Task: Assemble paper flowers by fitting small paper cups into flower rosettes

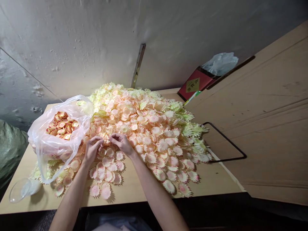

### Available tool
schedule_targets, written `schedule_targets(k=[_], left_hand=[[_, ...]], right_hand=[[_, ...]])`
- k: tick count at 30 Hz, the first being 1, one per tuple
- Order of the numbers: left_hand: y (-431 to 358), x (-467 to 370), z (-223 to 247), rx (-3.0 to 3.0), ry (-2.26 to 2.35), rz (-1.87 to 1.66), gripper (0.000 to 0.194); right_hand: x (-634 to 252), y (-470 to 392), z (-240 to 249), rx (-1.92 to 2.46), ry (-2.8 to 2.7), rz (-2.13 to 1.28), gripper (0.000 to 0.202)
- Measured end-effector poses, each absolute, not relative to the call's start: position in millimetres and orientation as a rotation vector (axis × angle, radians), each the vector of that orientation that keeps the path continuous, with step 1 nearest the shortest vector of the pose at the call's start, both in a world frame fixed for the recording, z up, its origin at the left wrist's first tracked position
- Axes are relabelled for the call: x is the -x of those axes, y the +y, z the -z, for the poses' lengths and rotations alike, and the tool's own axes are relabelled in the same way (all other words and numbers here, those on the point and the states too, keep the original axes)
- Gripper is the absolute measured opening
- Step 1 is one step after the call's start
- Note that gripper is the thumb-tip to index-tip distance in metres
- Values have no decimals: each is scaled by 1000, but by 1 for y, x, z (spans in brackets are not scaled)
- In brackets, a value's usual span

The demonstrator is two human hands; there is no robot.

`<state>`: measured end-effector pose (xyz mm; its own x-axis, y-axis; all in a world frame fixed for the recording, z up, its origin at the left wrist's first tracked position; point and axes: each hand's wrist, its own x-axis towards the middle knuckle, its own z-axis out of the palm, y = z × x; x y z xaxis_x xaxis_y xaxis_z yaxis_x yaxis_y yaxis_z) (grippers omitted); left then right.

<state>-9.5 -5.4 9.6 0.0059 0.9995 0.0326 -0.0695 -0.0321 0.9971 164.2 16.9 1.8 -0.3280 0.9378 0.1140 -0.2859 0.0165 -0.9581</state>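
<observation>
Both hands meet over the front of a large pile of artificial flower petal pieces, pale pink in the middle and yellow-green toward the edges. My left hand pinches one side of a small scalloped petal piece. From the other side, my right hand pinches the same piece between thumb and fingertips. Below the hands, more loose pink-centred petal pieces lie on the wooden tabletop. Just left of my left hand stands an open white plastic bag, holding smaller red-edged petal pieces.
A clear round container sits at the table's front left corner. Beyond the right edge are a cardboard sheet and a black metal loop. A red box stands back right. A green sack is far left.
</observation>
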Motion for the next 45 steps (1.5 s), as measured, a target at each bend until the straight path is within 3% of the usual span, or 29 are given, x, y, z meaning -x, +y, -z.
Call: schedule_targets(k=[9, 19, 31, 45], left_hand=[[-3, 13, -7, -1030, 1004, -1382, 15], [-7, 3, -16, -1328, 1243, -1277, 26], [-7, 6, -14, -1428, 1244, -1202, 27], [-4, 13, -9, -1092, 1038, -1291, 22]], right_hand=[[-164, 26, 1, 701, -682, -1592, 33], [-163, 18, 2, 762, -1208, -1455, 23], [-164, 14, -7, 759, -1302, -1510, 28], [-165, 27, 2, 697, -692, -1580, 35]])
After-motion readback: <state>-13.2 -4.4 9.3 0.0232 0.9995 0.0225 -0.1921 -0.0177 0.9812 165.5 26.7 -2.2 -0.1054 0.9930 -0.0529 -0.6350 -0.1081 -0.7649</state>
